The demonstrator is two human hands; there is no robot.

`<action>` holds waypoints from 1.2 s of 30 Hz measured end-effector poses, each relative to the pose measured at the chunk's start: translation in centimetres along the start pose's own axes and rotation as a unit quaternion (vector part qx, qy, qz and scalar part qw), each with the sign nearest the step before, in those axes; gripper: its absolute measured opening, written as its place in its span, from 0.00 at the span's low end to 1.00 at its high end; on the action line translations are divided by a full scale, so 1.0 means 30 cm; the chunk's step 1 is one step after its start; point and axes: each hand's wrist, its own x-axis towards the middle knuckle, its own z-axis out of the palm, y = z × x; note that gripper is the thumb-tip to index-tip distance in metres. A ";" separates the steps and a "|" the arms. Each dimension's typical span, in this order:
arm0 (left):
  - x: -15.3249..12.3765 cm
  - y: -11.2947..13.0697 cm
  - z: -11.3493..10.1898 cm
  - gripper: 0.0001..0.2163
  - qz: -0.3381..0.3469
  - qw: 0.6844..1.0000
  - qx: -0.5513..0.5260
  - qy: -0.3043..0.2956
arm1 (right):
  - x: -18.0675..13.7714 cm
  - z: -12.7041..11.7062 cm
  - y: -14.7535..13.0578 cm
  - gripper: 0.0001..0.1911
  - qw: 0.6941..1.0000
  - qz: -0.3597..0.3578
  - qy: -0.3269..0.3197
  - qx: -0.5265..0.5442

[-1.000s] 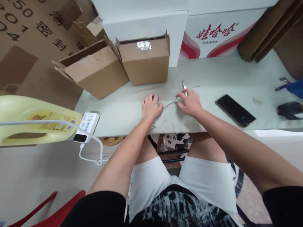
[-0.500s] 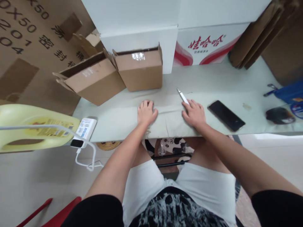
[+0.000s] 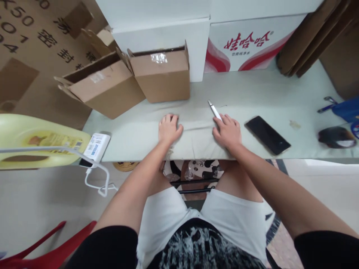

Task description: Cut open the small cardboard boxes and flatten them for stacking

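Observation:
Flat on the pale green tabletop (image 3: pixel 193 145) rests my left hand (image 3: pixel 168 129), palm down, thumb apart from the fingers, with nothing in it. My right hand (image 3: pixel 228 132) also lies palm down, its fingers loosely spread. A slim white pen-like tool (image 3: pixel 215 111) with a silver tip pokes out from beneath its fingers; its near end is hidden, and I see no grip around it. A black phone (image 3: pixel 267 135) lies face up to the right of my right hand.
Two open cardboard boxes (image 3: pixel 165 80) stand behind my left hand, with a white carton (image 3: pixel 252 48) farther back. At left are a yellow jug (image 3: pixel 47 140) and a white power bank (image 3: pixel 97 147) with a cable. A dark mouse (image 3: pixel 336 137) and blue pouch (image 3: pixel 346 110) lie at right.
The camera view has shifted slightly, so the whole scene sits a little differently in the picture. Both hands stay resting on the table, and the pen-like tool has not visibly moved.

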 end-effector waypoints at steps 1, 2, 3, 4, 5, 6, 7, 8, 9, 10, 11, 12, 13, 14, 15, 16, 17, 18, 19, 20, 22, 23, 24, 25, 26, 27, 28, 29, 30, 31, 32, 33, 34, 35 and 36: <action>-0.003 0.001 0.001 0.20 -0.002 1.000 -0.001 -0.002 | 0.000 0.002 0.001 0.28 1.000 0.002 0.002 0.001; -0.004 0.002 0.001 0.20 -0.005 1.000 -0.002 -0.005 | 0.000 0.003 0.002 0.28 1.000 0.002 0.004 0.003; -0.004 0.001 -0.001 0.20 -0.009 1.000 -0.004 -0.009 | 0.000 0.005 0.003 0.28 1.000 0.001 0.006 0.005; 0.001 0.000 -0.004 0.20 -0.014 1.000 -0.005 -0.013 | 0.000 0.006 0.003 0.28 1.000 -0.001 0.008 0.008; 0.011 -0.001 -0.011 0.20 -0.017 1.000 -0.007 -0.021 | 0.000 0.007 0.004 0.27 1.000 -0.003 0.010 0.011; 0.028 -0.002 -0.023 0.19 -0.020 0.999 -0.011 -0.031 | 0.001 0.007 0.004 0.27 1.000 -0.004 0.011 0.013; 0.053 -0.003 -0.039 0.18 -0.022 0.999 -0.015 -0.041 | 0.001 0.006 0.003 0.27 1.000 -0.004 0.012 0.015; 0.086 -0.002 -0.062 0.16 -0.021 0.998 -0.022 -0.053 | 0.002 0.004 0.002 0.27 1.000 -0.003 0.013 0.016; 0.126 -0.001 -0.090 0.15 -0.020 0.998 -0.031 -0.058 | 0.002 0.003 0.002 0.27 1.000 -0.001 0.015 0.017; 0.171 0.001 -0.124 0.16 -0.023 0.998 -0.038 -0.046 | 0.002 0.001 0.001 0.28 1.000 -0.001 0.016 0.017; 0.220 0.003 -0.163 0.17 -0.027 0.998 -0.047 -0.014 | 0.002 0.000 0.000 0.27 1.000 -0.001 0.017 0.017; 0.270 0.004 -0.206 0.17 -0.020 0.996 -0.071 0.051 | 0.001 0.000 -0.001 0.27 1.000 -0.002 0.017 0.015; 0.318 0.004 -0.251 0.19 0.004 0.990 -0.097 0.107 | 0.001 -0.001 -0.001 0.27 1.000 -0.003 0.017 0.014; 0.364 0.001 -0.297 0.22 0.035 0.982 -0.118 0.144 | 0.001 -0.001 -0.001 0.27 1.000 -0.004 0.016 0.012; 0.405 -0.003 -0.342 0.25 0.071 0.975 -0.129 0.168 | 0.001 -0.001 -0.001 0.27 1.000 -0.005 0.014 0.010; 0.442 -0.009 -0.385 0.28 0.107 0.971 -0.120 0.176 | 0.001 -0.001 -0.001 0.27 1.000 -0.005 0.012 0.008; 0.473 -0.016 -0.423 0.31 0.135 0.971 -0.103 0.169 | 0.002 -0.001 -0.002 0.27 1.000 -0.003 0.011 0.008; 0.498 -0.022 -0.456 0.33 0.140 0.974 -0.087 0.153 | 0.003 -0.002 -0.003 0.27 1.000 -0.001 0.010 0.008; 0.516 -0.025 -0.482 0.32 0.116 0.983 -0.067 0.129 | 0.003 -0.002 -0.004 0.27 1.000 0.002 0.010 0.009; 0.529 -0.025 -0.499 0.29 0.077 0.991 -0.048 0.101 | 0.004 -0.003 -0.005 0.28 1.000 0.004 0.008 0.010; 0.536 -0.012 -0.510 0.19 -0.006 0.998 -0.051 0.044 | 0.007 -0.006 -0.009 0.28 1.000 0.007 0.005 0.010; 0.530 -0.001 -0.503 0.14 -0.036 0.996 -0.069 0.032 | 0.008 -0.007 -0.010 0.28 1.000 0.007 0.004 0.011; 0.519 0.012 -0.491 0.12 -0.056 0.994 -0.091 0.034 | 0.009 -0.007 -0.011 0.28 1.000 0.006 0.004 0.011; 0.504 0.025 -0.473 0.14 -0.065 0.991 -0.111 0.047 | 0.010 -0.008 -0.011 0.27 1.000 0.004 0.005 0.010; 0.487 0.037 -0.454 0.18 -0.065 0.987 -0.127 0.067 | 0.011 -0.008 -0.011 0.27 1.000 0.003 0.006 0.009; 0.468 0.047 -0.434 0.21 -0.058 0.984 -0.142 0.091 | 0.012 -0.007 -0.010 0.27 1.000 0.003 0.007 0.007; 0.450 0.056 -0.416 0.24 -0.043 0.980 -0.157 0.113 | 0.012 -0.006 -0.008 0.27 1.000 0.004 0.007 0.005; 0.431 0.065 -0.400 0.25 -0.022 0.976 -0.174 0.131 | 0.012 -0.004 -0.006 0.27 1.000 0.004 0.008 0.004; 0.415 0.074 -0.388 0.25 0.005 0.972 -0.189 0.142 | 0.012 -0.003 -0.004 0.27 1.000 0.004 0.010 0.005; 0.400 0.084 -0.380 0.24 0.034 0.968 -0.199 0.146 | 0.011 -0.001 -0.002 0.27 1.000 0.003 0.013 0.007; 0.387 0.096 -0.376 0.23 0.065 0.967 -0.201 0.142 | 0.010 0.000 0.000 0.27 1.000 0.001 0.018 0.011; 0.375 0.110 -0.375 0.21 0.093 0.968 -0.195 0.128 | 0.010 0.001 0.002 0.26 1.000 0.000 0.023 0.014; 0.366 0.127 -0.377 0.19 0.121 0.969 -0.186 0.112 | 0.009 0.001 0.003 0.26 1.000 -0.001 0.026 0.017; 0.358 0.147 -0.381 0.17 0.148 0.968 -0.176 0.096 | 0.009 0.001 0.003 0.26 0.999 -0.001 0.027 0.018; 0.352 0.168 -0.387 0.16 0.174 0.967 -0.167 0.086 | 0.008 0.000 0.003 0.26 1.000 0.001 0.025 0.017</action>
